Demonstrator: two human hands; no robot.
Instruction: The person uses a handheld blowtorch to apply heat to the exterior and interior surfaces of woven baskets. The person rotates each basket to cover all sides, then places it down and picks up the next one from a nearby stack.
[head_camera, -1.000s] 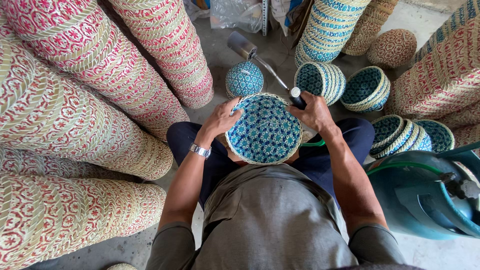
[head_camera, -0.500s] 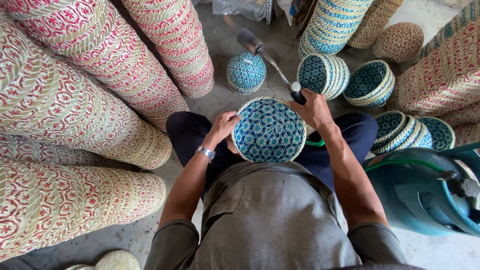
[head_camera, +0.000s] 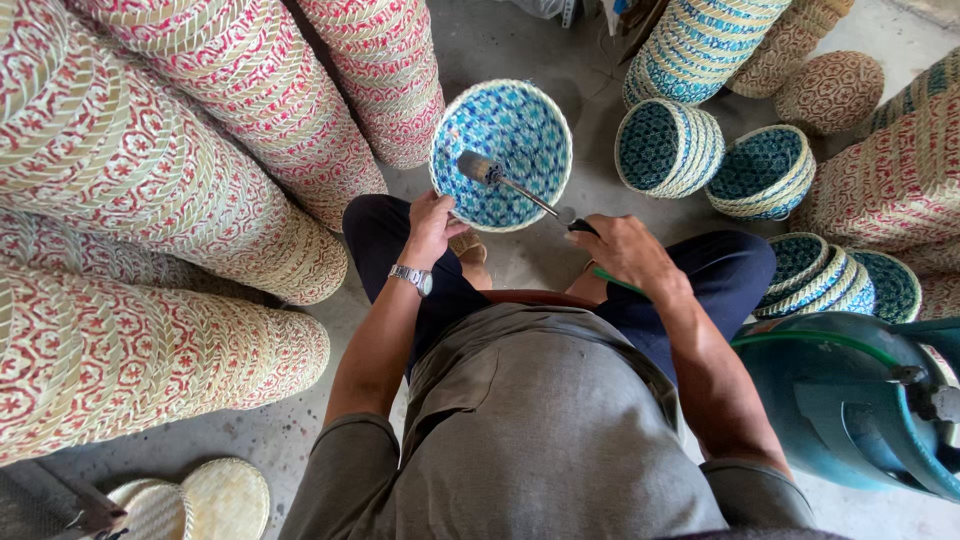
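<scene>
A blue and white woven basket (head_camera: 505, 120) is tipped on its side over my knees, its opening facing me. My left hand (head_camera: 432, 220) grips its lower rim; a silver watch is on that wrist. My right hand (head_camera: 625, 250) holds the handle of a gas torch (head_camera: 500, 180) whose metal nozzle points into the basket's inside. A green hose runs from the torch handle under my right forearm toward the blue gas cylinder (head_camera: 850, 400).
Long stacks of red and cream woven baskets (head_camera: 150, 200) lie at my left. Blue and white baskets (head_camera: 668, 148) sit on the concrete floor ahead and to the right, with more stacks behind. Flat woven lids (head_camera: 190, 500) lie at the bottom left.
The basket was held flat with its patterned bottom toward me. Now my left hand has turned it so the opening faces me, and my right hand has brought the torch nozzle inside it.
</scene>
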